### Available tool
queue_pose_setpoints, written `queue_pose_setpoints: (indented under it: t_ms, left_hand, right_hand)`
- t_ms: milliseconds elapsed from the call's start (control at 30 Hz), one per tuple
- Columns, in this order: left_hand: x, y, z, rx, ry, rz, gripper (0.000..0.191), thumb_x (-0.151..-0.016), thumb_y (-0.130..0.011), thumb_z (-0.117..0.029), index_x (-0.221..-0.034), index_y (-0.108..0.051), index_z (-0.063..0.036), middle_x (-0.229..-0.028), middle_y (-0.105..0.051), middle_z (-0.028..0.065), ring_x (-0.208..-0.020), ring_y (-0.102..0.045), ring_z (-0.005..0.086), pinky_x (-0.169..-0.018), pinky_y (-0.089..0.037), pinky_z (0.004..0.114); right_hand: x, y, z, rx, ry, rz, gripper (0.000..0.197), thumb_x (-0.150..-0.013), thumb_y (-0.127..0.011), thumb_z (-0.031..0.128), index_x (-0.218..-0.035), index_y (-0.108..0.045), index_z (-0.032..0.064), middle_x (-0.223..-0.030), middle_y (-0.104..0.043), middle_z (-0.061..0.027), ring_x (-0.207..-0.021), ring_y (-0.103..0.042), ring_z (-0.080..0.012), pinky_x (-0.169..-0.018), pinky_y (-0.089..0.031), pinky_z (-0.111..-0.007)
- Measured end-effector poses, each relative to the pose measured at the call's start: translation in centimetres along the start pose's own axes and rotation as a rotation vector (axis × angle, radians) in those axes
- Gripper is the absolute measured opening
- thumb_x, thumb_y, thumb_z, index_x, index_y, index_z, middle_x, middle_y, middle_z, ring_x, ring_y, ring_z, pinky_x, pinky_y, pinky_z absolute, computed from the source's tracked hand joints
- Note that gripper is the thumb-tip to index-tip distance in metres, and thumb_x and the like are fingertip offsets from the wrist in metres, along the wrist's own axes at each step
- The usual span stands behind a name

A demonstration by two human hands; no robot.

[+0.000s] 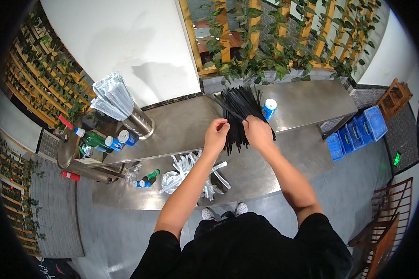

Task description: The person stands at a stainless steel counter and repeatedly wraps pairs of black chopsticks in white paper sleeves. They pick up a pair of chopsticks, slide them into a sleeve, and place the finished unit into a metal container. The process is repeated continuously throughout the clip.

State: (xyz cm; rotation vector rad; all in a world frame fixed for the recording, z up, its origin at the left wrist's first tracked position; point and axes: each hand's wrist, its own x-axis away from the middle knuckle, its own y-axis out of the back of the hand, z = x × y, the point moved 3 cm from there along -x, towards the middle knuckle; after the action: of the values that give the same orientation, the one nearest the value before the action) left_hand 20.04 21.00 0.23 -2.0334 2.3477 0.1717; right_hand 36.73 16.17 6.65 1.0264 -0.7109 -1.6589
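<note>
A heap of thin black chopsticks [240, 104] lies on the raised steel shelf in front of me. My right hand [258, 134] is closed over its right side, and some sticks slant out up-left from the fingers. At the heap's left edge is my left hand [216, 135], thumb and fingertips brought close together; whether anything thin is between them cannot be seen. Below my left forearm, a loose pile of whitish wrapper sleeves [209, 188] lies on the lower counter, partly hidden by the arm. A steel cylinder [139, 123] to the left is packed with more long whitish sleeves [113, 97].
A blue-and-white can [269, 108] stands right of the heap. Two more cans [127, 137] and a green bottle [96, 140] are at the shelf's left. Blue plastic crates [361, 129] are beyond the right end. A wooden chair [387, 230] is at lower right.
</note>
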Motion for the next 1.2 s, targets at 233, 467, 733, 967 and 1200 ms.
queue_pose_setpoints:
  t_ms: [233,467,733,967,1200]
  left_hand:
    - [3.4,1.7,-4.3,0.410,0.237,0.053,0.034,-0.103,-0.059,-0.028,-0.124,-0.056,-0.0015,-0.106,-0.069,0.0096,-0.093,-0.066,0.0169,-0.081,-0.053,0.032]
    - [7.4,5.0,-4.4,0.451,0.256,-0.013,0.021,-0.101,-0.061,-0.020,-0.113,-0.060,-0.0027,-0.095,-0.067,0.0083,-0.085,-0.067,0.0191,-0.072,-0.055,0.034]
    - [10.6,11.8,-3.5,1.032,0.132,-0.188,0.013,-0.097,-0.067,-0.022,-0.101,-0.063,-0.0113,-0.096,-0.067,0.0028,-0.093,-0.065,0.0177,-0.094,-0.055,0.043]
    - [13.3,15.8,-3.5,1.133,0.061,-0.435,0.010,-0.094,-0.070,-0.021,-0.099,-0.065,-0.0132,-0.097,-0.069,0.0029,-0.096,-0.066,0.0179,-0.097,-0.053,0.039]
    - [16.6,10.9,-2.1,1.114,0.214,-0.282,0.014,-0.095,-0.068,-0.018,-0.109,-0.067,-0.0157,-0.103,-0.070,0.0025,-0.100,-0.065,0.0175,-0.094,-0.052,0.038]
  right_hand:
    - [7.6,-0.9,2.2,-0.509,-0.043,0.074,0.023,-0.097,-0.060,0.022,-0.098,-0.064,-0.0016,-0.082,-0.067,-0.0214,-0.074,-0.065,-0.0394,-0.068,-0.051,-0.045]
    - [10.9,-3.6,4.0,-1.082,-0.287,0.288,0.023,-0.104,-0.053,0.023,-0.106,-0.059,0.0014,-0.077,-0.068,-0.0085,-0.058,-0.063,-0.0154,-0.058,-0.050,-0.031]
    - [11.7,-3.9,6.3,-1.732,-0.412,0.284,0.011,-0.105,-0.048,0.022,-0.110,-0.050,0.0116,-0.090,-0.067,-0.0121,-0.072,-0.061,-0.0188,-0.065,-0.046,-0.032]
    - [12.0,-5.1,10.1,-1.678,-0.565,0.153,0.023,-0.105,-0.052,0.033,-0.106,-0.056,0.0108,-0.066,-0.035,0.0067,-0.053,-0.030,-0.0039,-0.048,-0.026,-0.022]
    - [10.0,-5.9,16.0,-1.681,-0.350,0.266,0.033,-0.106,-0.051,0.034,-0.117,-0.059,0.0033,-0.065,-0.034,0.0085,-0.053,-0.029,-0.0021,-0.048,-0.024,-0.021]
